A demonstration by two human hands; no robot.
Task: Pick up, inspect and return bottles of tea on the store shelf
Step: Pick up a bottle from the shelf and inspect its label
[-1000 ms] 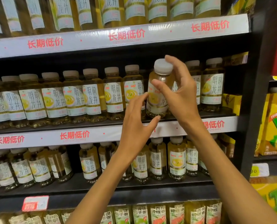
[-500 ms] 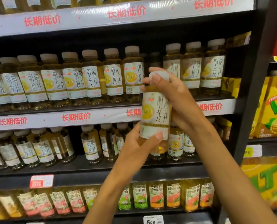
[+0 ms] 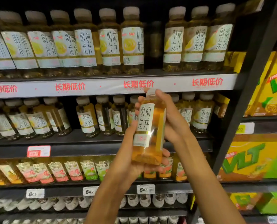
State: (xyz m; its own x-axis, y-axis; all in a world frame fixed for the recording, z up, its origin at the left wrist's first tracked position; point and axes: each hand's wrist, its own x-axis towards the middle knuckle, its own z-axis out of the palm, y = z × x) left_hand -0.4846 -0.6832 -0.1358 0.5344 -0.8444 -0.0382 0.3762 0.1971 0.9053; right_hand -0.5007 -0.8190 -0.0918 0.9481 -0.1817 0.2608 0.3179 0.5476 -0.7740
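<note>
I hold one tea bottle (image 3: 148, 126) upright in front of the shelves, clear with amber tea, a white cap and a white label with black characters. My left hand (image 3: 128, 156) cups its base and lower side. My right hand (image 3: 171, 120) wraps its upper part from the right, fingers by the cap. On the upper shelf (image 3: 111, 86) a row of the same tea bottles (image 3: 108, 41) stands, with a dark gap (image 3: 155, 44) between two of them.
More tea bottles (image 3: 87, 117) line the shelf behind my hands. Lower shelves carry flavoured tea bottles (image 3: 73, 170) and white-capped bottles (image 3: 144, 199). Yellow and green drink cartons (image 3: 254, 159) fill the rack at the right, past a black upright post (image 3: 241, 101).
The bottle has come off the upper shelf and down toward me. My left hand moved under its base. The view has tilted down, showing lower shelves.
</note>
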